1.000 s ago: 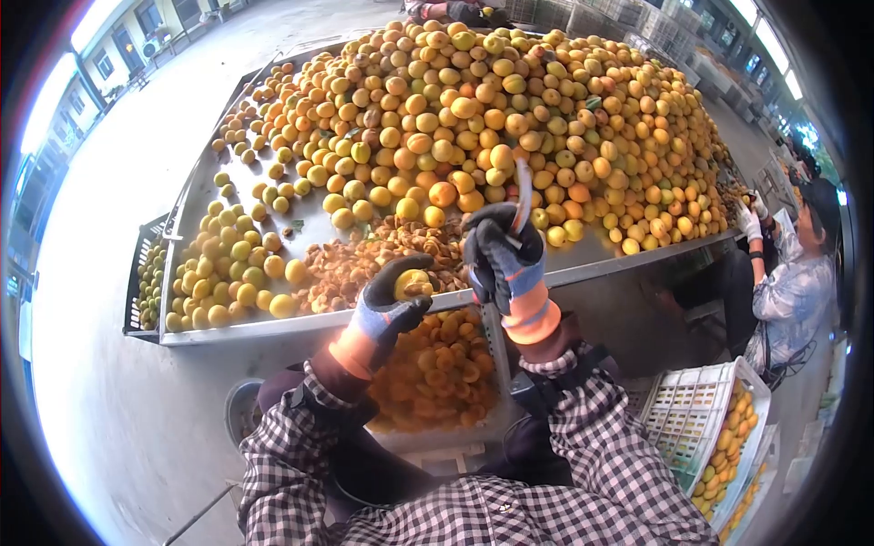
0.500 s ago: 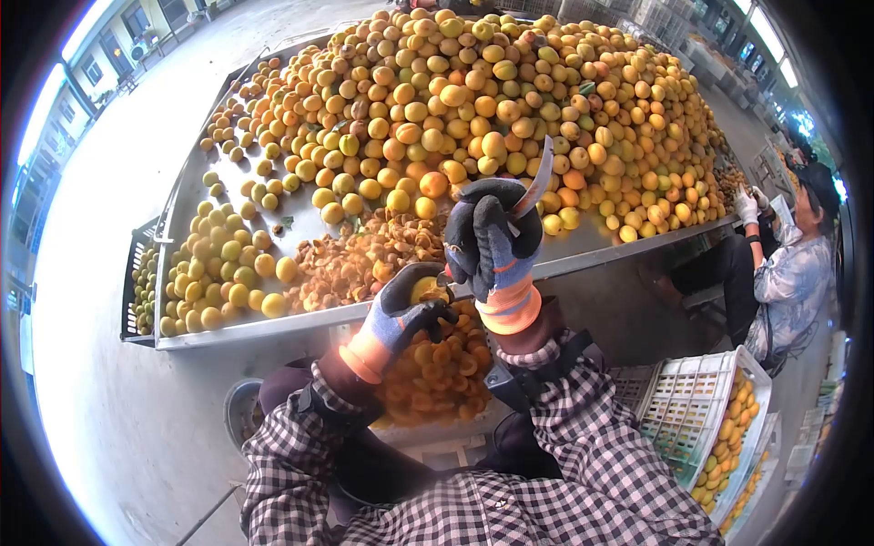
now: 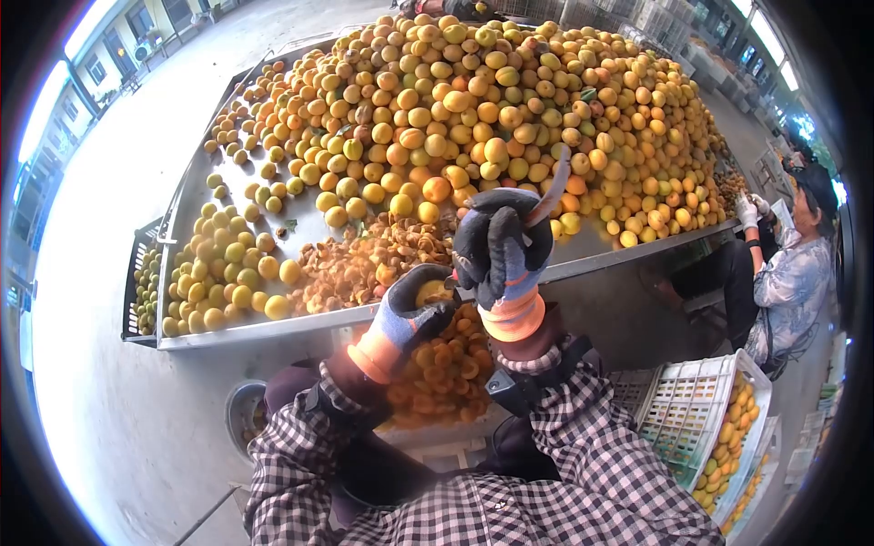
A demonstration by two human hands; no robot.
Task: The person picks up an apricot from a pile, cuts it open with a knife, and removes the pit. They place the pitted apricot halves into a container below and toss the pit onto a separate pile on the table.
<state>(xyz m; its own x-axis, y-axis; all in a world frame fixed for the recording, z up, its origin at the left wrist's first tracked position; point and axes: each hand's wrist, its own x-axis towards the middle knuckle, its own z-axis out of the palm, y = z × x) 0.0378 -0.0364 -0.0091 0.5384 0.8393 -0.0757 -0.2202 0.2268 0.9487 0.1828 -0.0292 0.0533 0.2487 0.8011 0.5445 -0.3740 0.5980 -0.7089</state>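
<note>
My left hand (image 3: 411,305), in a blue and black glove with an orange cuff, is closed around an apricot (image 3: 435,292), partly hidden by the fingers. Close on its right, my right hand (image 3: 499,250), gloved the same way, grips a knife whose curved blade (image 3: 553,189) points up and away. Its handle is hidden in the fist. Below both hands lies a heap of cut apricot pieces (image 3: 443,375). Just beyond them, brownish scraps (image 3: 350,271) are piled at the near edge of the metal table (image 3: 305,325).
A big mound of whole apricots (image 3: 492,105) covers the far table, with a smaller group (image 3: 218,273) at left. A black crate (image 3: 143,291) adjoins the left end. White crates (image 3: 687,409) with fruit stand at lower right; a bucket (image 3: 244,414) is at lower left. Another person (image 3: 790,282) sits at right.
My right hand and the knife have shifted a little right and down, with the blade more upright. My left hand has moved slightly right, still around the apricot.
</note>
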